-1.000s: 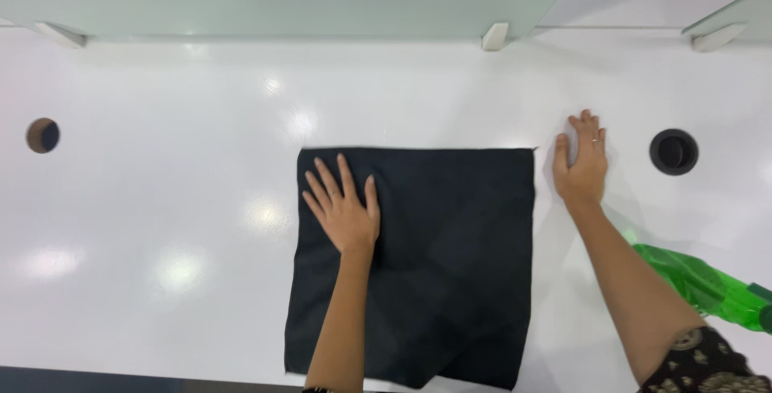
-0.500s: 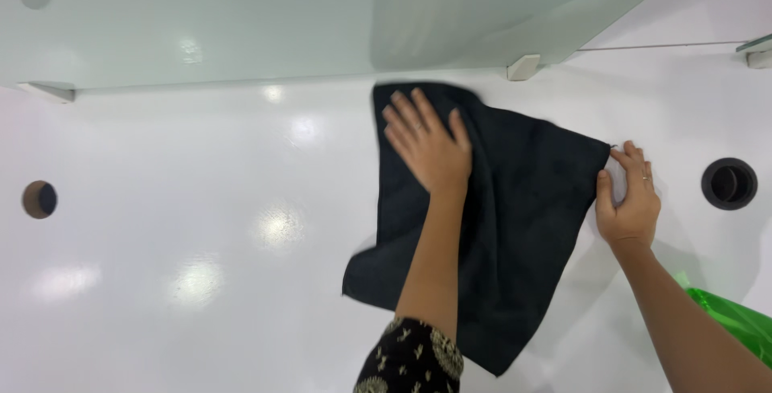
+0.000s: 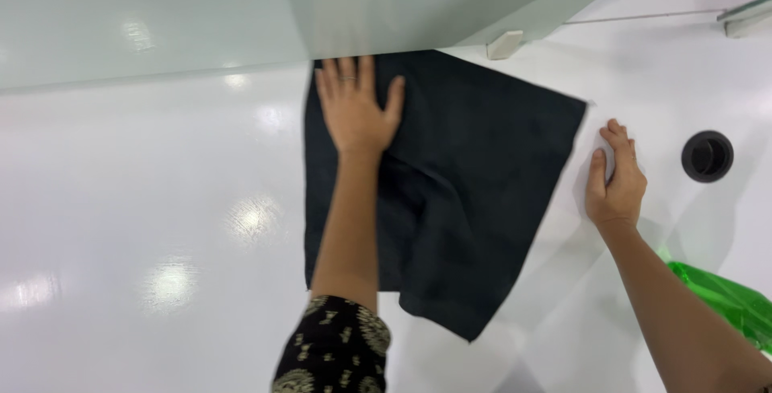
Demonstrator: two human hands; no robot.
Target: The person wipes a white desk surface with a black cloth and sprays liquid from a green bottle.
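A: What is the biggest thing, and how many of it?

B: One glossy white desk, filling the view; along its far edge runs one pale frosted panel, with one small white bracket at its foot.

A: And on the desk?

B: One black cloth, lying flat and slightly crumpled near the middle, its top edge up against the panel; its right corner points toward the right hand.

A: How many hands?

B: Two, both the person's own; the left hand is spread wide, palm down, pressing on the cloth's upper left part; its arm crosses the cloth, and one dark patterned sleeve shows at the bottom.

A: The right one?

B: The right hand lies flat on the bare desk just beside the cloth's right corner, fingers loosely together, gripping nothing; whether it touches the corner I cannot tell.

A: Anything smaller?

B: One green translucent thing at the lower right edge, partly cut off; and one round dark-rimmed hole in the desk, just right of the right hand.
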